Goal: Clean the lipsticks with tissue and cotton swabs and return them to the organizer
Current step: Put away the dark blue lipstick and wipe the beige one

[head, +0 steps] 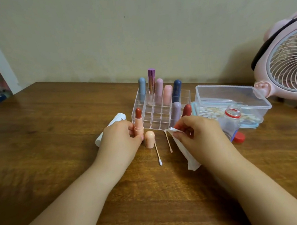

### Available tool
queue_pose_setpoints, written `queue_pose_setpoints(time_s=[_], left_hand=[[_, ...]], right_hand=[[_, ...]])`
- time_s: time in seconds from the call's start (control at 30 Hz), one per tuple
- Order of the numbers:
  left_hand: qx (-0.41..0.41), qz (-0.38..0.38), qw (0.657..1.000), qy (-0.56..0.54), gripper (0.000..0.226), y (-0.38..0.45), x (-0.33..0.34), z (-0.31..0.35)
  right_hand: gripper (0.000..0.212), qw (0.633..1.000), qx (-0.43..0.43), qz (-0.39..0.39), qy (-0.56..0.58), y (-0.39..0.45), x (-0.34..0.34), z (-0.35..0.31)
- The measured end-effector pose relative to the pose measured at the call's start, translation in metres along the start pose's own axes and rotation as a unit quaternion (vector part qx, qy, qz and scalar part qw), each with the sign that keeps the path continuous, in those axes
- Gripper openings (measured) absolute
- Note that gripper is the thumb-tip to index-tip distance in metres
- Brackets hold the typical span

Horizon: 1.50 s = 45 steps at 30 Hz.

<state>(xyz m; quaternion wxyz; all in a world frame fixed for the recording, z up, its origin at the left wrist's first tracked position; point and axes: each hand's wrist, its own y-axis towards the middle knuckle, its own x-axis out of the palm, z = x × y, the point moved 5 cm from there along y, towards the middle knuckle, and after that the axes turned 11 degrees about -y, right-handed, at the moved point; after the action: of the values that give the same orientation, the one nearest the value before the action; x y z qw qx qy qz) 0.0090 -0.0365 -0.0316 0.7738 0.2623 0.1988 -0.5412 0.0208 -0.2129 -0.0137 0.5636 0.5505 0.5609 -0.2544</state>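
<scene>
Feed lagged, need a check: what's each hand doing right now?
Left hand: grips the open lipstick, upright on the table.
Right hand: pinches a tissue.

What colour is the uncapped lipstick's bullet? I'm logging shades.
Brick red, on the lipstick in the head view.

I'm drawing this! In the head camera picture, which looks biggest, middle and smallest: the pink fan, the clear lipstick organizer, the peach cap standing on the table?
1. Pink fan, though partly cut off
2. Clear lipstick organizer
3. Peach cap, clearly smallest
</scene>
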Motion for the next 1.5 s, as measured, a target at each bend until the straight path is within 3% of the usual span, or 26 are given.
queue_pose_setpoints(time_s=[0.2,0.33,0.4,0.5,0.57,0.7,0.77,0.83,0.9,1.0,1.1,1.2,1.3,1.4,1.5], left_hand=[[-0.002,0.010,0.999,0.031,0.035,-0.005,-0.007,0.004],[0.063,0.034,0.994,0.083,0.022,-0.016,-0.019,0.017],[0.105,-0.001,0.992,0.074,0.013,-0.019,-0.016,0.023],[0.127,-0.080,0.984,0.093,0.042,-0.021,0.001,0.023],[0.121,-0.120,0.979,0.114,0.048,-0.021,0.008,0.018],[0.130,-0.131,0.976,0.119,0.021,-0.020,0.011,0.017],[0.123,-0.109,0.984,0.063,0.009,-0.021,0.008,0.019],[0.070,-0.113,0.988,-0.077,0.010,-0.020,0.007,0.018],[-0.001,-0.140,0.959,-0.245,0.010,-0.020,0.009,0.017],[-0.031,-0.166,0.927,-0.336,0.006,-0.022,0.012,0.018],[0.000,-0.172,0.916,-0.363,0.010,-0.023,0.008,0.022],[0.024,-0.194,0.907,-0.374,0.018,-0.024,0.003,0.027],[0.046,-0.226,0.891,-0.392,0.021,-0.027,0.002,0.032],[0.072,-0.227,0.885,-0.399,0.024,-0.027,-0.001,0.034],[0.094,-0.232,0.884,-0.396,0.029,-0.027,-0.004,0.037]], right_hand=[[0.016,1.000,0.003,0.007,0.013,-0.002,-0.004,0.001],[0.016,1.000,0.008,0.012,0.016,-0.001,-0.006,0.002],[0.016,1.000,0.007,0.009,0.016,-0.001,-0.006,0.002],[0.015,1.000,0.006,-0.004,0.019,-0.001,-0.005,0.000],[0.015,1.000,0.008,-0.013,0.021,-0.001,-0.004,-0.001],[0.011,0.999,-0.017,-0.013,0.036,-0.005,-0.006,-0.006],[0.012,0.999,-0.016,-0.001,0.050,-0.005,-0.008,-0.006],[0.014,0.996,-0.002,0.039,0.075,-0.006,-0.014,-0.004],[0.019,0.990,-0.002,0.097,0.102,-0.008,-0.020,-0.003],[0.025,0.983,-0.064,0.136,0.103,-0.012,-0.024,-0.010],[0.022,0.979,-0.062,0.081,0.177,-0.013,-0.022,-0.011],[0.019,0.947,-0.022,-0.010,0.319,-0.010,-0.021,-0.008],[0.015,0.931,0.003,-0.033,0.365,-0.010,-0.021,-0.007],[0.010,0.897,0.089,-0.051,0.430,-0.012,-0.014,-0.004],[0.010,0.876,0.131,-0.140,0.442,-0.017,-0.004,-0.006]])
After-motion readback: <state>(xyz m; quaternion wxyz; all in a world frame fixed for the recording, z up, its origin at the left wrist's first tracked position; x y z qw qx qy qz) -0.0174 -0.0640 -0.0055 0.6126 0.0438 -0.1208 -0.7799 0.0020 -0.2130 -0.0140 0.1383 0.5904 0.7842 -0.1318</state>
